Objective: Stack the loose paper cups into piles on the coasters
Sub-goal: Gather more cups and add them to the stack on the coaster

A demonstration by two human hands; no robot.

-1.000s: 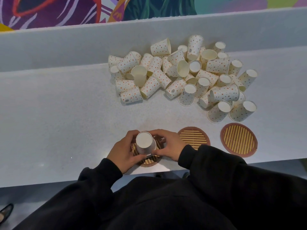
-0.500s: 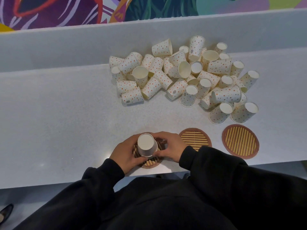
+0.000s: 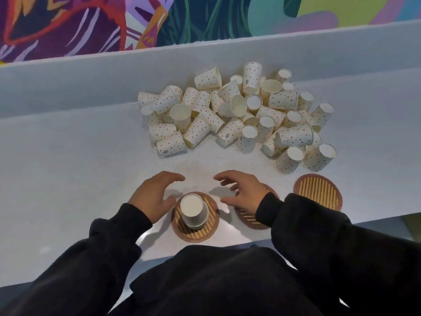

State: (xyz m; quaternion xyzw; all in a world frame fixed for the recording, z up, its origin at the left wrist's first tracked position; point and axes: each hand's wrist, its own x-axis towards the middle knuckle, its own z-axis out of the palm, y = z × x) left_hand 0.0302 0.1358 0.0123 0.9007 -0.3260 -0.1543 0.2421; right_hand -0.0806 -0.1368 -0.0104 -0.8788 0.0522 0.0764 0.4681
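Head camera looks down past my black sleeves [image 3: 118, 224] to the near edge of the pale speckled counter [image 3: 79, 174]. Closest to me sits the left coaster [image 3: 196, 232], round with a brown rim and striped bamboo face, and on it stands a short pile of upside-down paper cups [image 3: 193, 210], white base facing up, roughly centred on the coaster. My left hand [image 3: 152, 197] hovers just left of that pile, fingers spread and curled, holding nothing and not touching the cups. My right hand [image 3: 243, 192] is on the other side, also spread wide and empty, apart from the pile, with its heel and wrist over the middle coaster [image 3: 247, 216], so only part of that coaster shows. The right coaster [image 3: 317, 192] lies bare, well apart from my hands. Beyond the coasters, the loose paper cups [image 3: 237, 117] lie in a wide jumbled heap, cream with orange and grey dots, most tipped on their sides, several standing upside down; the two nearest the right coaster stand just behind it. Farther back, a raised pale ledge [image 3: 91, 87] runs along the counter, and behind it a colourful mural [image 3: 91, 23] in purple, red, green and teal
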